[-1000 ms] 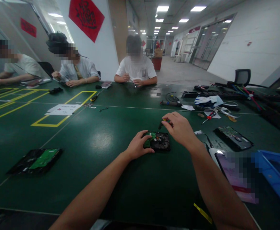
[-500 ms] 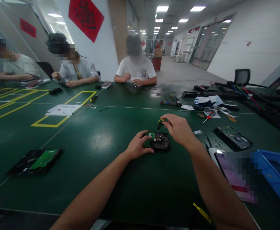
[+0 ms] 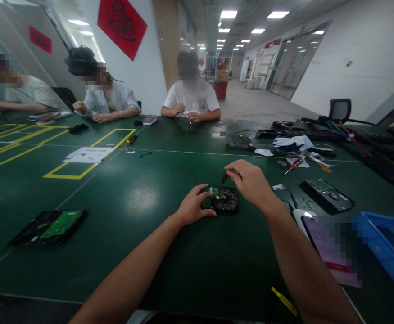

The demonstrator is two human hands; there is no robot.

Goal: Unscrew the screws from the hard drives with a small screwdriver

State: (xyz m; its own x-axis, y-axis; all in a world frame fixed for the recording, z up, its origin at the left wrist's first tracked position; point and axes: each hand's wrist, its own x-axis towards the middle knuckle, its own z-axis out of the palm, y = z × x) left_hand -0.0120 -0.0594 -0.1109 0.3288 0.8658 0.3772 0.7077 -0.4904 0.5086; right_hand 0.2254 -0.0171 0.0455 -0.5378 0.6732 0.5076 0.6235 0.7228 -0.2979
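Observation:
A black hard drive (image 3: 225, 201) with a green circuit board lies on the green table (image 3: 132, 198) in front of me. My left hand (image 3: 193, 208) grips the drive's left edge, fingers curled over it. My right hand (image 3: 251, 182) hovers just above the drive's far right corner, fingers pinched on a small screwdriver (image 3: 225, 175) with a dark shaft and a yellow-green handle, its tip pointing down at the drive.
Another drive (image 3: 50, 226) lies at the left, a third (image 3: 328, 194) at the right. A blue tray (image 3: 391, 245) and a blurred tablet (image 3: 328, 247) sit at my right. Tools and cables (image 3: 294, 146) clutter the far right. Three people sit across the table.
My right hand has shifted slightly with the screwdriver, lowering and turning a little over the drive. The left hand keeps its hold.

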